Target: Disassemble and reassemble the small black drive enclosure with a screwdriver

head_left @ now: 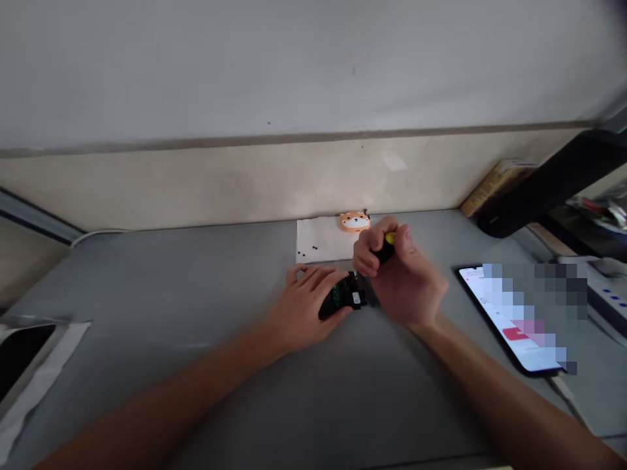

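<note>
We see our left hand [306, 307] clamped around a small black gadget [343, 297] with green board showing, while our right hand [399, 274] pinches a yellow-tipped screwdriver [386, 247] above it on the smooth grey table [171, 287].

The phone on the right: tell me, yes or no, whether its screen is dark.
No, the phone lies face up with its screen lit white.
</note>
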A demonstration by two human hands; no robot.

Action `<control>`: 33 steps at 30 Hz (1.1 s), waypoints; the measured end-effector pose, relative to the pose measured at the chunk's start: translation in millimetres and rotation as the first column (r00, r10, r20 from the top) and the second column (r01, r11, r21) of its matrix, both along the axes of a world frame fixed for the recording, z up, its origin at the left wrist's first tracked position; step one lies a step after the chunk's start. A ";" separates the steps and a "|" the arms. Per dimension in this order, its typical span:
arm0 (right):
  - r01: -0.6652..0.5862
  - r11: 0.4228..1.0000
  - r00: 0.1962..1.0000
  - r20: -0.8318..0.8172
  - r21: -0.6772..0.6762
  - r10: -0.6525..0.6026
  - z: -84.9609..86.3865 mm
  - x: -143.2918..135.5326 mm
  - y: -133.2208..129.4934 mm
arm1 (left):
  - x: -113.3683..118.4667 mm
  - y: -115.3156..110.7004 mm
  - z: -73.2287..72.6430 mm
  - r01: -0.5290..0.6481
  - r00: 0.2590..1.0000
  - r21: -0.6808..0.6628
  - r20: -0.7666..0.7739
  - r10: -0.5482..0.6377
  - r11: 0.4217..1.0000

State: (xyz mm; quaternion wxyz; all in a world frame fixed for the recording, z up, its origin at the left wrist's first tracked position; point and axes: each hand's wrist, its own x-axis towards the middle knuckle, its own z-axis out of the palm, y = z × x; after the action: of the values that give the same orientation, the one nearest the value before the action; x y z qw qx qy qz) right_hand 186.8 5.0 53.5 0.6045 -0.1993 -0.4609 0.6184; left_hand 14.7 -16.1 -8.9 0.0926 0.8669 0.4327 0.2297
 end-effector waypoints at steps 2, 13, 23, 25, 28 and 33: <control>0.012 1.000 1.000 0.014 -0.005 -0.012 0.7 0.0 0.0 | 0.3 -0.2 -0.1 0.002 1.000 0.001 0.008 -0.002 1.000; 0.020 1.000 1.000 0.020 -0.005 -0.020 4.5 -0.8 -2.0 | 2.0 0.1 -2.4 0.003 1.000 -0.003 0.025 -0.003 1.000; -0.033 0.999 0.999 0.011 0.014 0.033 0.1 -1.4 -0.8 | 1.4 0.7 -2.0 -0.001 1.000 -0.016 0.032 0.001 1.000; -0.033 0.999 0.999 0.007 0.015 0.033 -0.6 -1.2 -0.7 | 1.6 0.7 -2.7 -0.004 1.000 -0.014 0.020 0.005 1.000; -0.001 0.999 1.000 0.008 0.034 0.001 -0.8 -1.0 -0.7 | 1.8 0.6 -3.2 -0.005 1.000 -0.004 0.016 0.005 1.000; -0.012 1.000 1.000 0.009 0.025 0.011 0.0 -1.4 -1.0 | 1.4 0.3 -1.2 0.000 1.000 -0.009 0.029 0.000 1.000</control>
State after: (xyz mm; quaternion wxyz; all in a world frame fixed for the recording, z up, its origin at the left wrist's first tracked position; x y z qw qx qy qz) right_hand 185.5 4.0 53.5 0.6014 -0.1918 -0.4725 0.6151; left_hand 16.1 -15.8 -10.2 0.1028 0.8630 0.4322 0.2406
